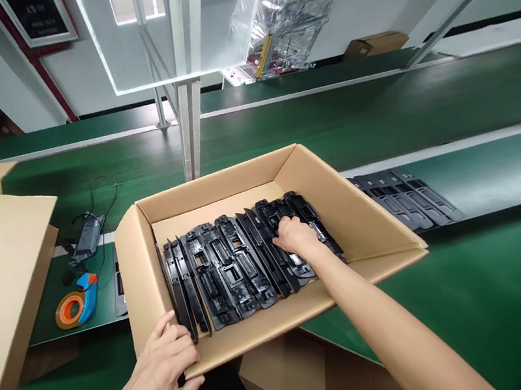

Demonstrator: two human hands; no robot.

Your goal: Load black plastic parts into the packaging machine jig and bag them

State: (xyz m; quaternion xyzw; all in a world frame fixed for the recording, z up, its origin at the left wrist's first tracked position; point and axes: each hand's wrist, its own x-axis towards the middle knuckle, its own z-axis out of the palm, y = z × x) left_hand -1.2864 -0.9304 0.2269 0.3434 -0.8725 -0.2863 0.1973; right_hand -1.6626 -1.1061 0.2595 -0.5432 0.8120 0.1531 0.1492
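Observation:
An open cardboard box [259,347] sits tilted in front of me, with a row of long black plastic parts [235,268] inside. Some parts show their slotted faces and others stand edge-on. My left hand [164,368] is closed around the box's near left corner, fingers over the rim and thumb below. Inside the box, toward its right side, my right hand [297,236] has its fingers curled onto one of the black parts. Its fingertips are partly hidden, and the part under them is only partly visible.
More black parts [404,198] lie in a row on the bench to the right. At left are an orange and blue tape dispenser [80,302], a cabled dark device [89,235] and another open carton [6,275]. A metal post [190,127] rises behind the box.

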